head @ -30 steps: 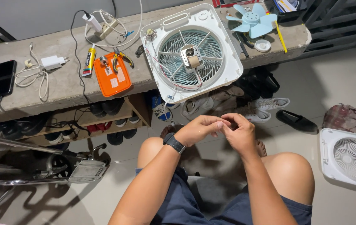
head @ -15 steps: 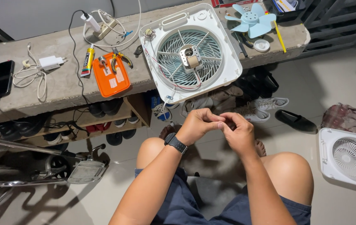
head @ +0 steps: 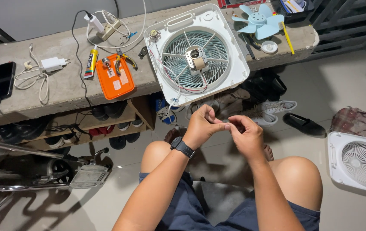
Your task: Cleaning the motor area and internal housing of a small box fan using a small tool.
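Note:
My left hand (head: pixel 203 126) and my right hand (head: pixel 246 135) meet above my knees, fingertips pinched together on something too small to make out. A black watch (head: pixel 182 147) is on my left wrist. Just beyond the hands, a white box fan housing (head: pixel 234 64) lies face up on the concrete bench (head: pixel 63 85), its grille and bare motor hub (head: pixel 198 59) showing, with thin wires along its left edge. The light blue fan blade (head: pixel 258 20) lies at the bench's far right.
On the bench are an orange case (head: pixel 114 77), pliers (head: pixel 125 60), a glue tube (head: pixel 91 63), a charger with cable (head: pixel 50 64), a phone (head: pixel 2 80), a power strip (head: pixel 106 25). Shoes fill the shelf below. A second white fan cover (head: pixel 358 162) lies on the floor at right.
Both hands have stayed together and shifted only slightly; the fingers keep working at the small thing between them. The view has tilted a little.

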